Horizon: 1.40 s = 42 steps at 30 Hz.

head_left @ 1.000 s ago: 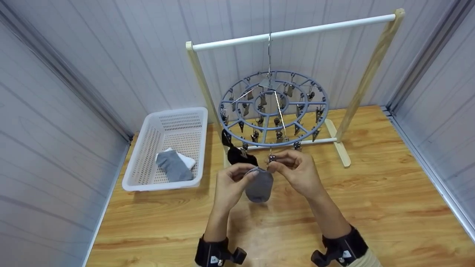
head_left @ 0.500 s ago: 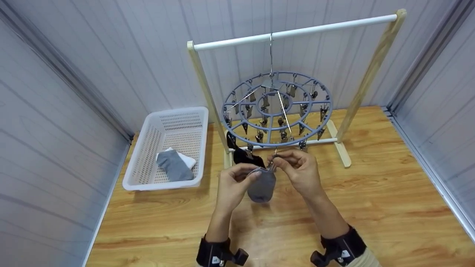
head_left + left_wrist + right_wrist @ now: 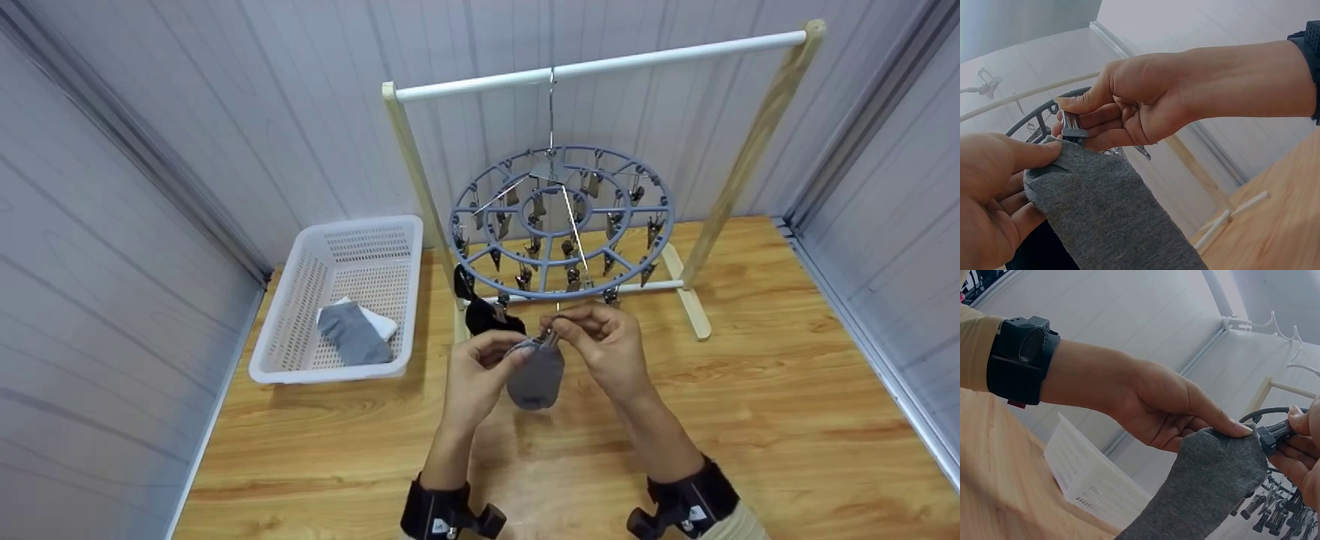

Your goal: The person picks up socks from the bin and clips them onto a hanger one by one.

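A grey sock [image 3: 536,380] hangs from my left hand [image 3: 474,379], whose thumb and fingers pinch its upper edge. Just to its right, my right hand [image 3: 611,352] pinches a metal clip [image 3: 1074,131] between thumb and fingers. The clip's mouth meets the sock's top corner in both wrist views; whether it has bitten the cloth is hard to tell. This clip hangs at the front of a round blue-grey drying hanger [image 3: 641,211]. A black sock [image 3: 491,319] hangs from the hanger's front left, partly hidden behind my left hand.
A white plastic basket [image 3: 261,352] on the wooden floor at the left holds a grey sock [image 3: 352,337] and a white piece of cloth [image 3: 381,325]. The hanger hooks over a white rail [image 3: 660,56] on a wooden stand. Several other clips dangle around the ring.
My right hand has brought the clip down against the sock's top edge. The left hand and sock have shifted slightly right, and the hanger has swung a little right.
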Each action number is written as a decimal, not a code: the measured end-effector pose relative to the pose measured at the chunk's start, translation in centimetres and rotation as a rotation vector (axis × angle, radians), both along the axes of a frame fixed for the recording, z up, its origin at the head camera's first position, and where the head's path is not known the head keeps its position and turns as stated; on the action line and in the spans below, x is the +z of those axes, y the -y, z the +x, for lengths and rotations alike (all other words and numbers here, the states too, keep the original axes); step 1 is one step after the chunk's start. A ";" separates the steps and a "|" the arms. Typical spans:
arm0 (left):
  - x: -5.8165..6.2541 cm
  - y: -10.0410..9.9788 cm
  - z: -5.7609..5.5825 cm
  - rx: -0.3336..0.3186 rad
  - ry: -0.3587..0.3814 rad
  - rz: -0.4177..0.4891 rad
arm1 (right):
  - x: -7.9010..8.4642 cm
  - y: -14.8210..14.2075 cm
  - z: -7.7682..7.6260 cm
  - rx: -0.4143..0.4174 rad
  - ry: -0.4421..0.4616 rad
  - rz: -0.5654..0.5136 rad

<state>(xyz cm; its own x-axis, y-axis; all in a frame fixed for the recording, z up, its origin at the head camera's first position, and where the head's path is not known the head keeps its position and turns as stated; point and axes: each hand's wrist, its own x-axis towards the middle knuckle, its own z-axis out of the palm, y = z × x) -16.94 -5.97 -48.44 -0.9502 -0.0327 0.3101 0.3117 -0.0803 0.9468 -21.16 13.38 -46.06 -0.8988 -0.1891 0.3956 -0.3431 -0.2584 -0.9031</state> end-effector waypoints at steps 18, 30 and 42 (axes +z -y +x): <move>0.2 0.3 0.0 0.029 -0.089 0.020 | -0.3 0.5 0.1 0.051 -0.002 0.016; 0.3 0.4 0.0 0.033 -0.106 0.030 | -0.1 0.7 0.2 0.048 0.037 0.075; 0.3 0.5 0.0 0.033 -0.122 0.038 | 0.1 0.6 0.1 0.079 0.044 0.148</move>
<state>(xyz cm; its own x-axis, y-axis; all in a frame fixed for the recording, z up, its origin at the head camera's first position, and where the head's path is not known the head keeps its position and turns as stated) -16.92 -6.42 -48.18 -0.9038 -0.0774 0.4209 0.4272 -0.1031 0.8983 -21.09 12.81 -45.93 -0.8947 -0.3128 0.3188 -0.2863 -0.1463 -0.9469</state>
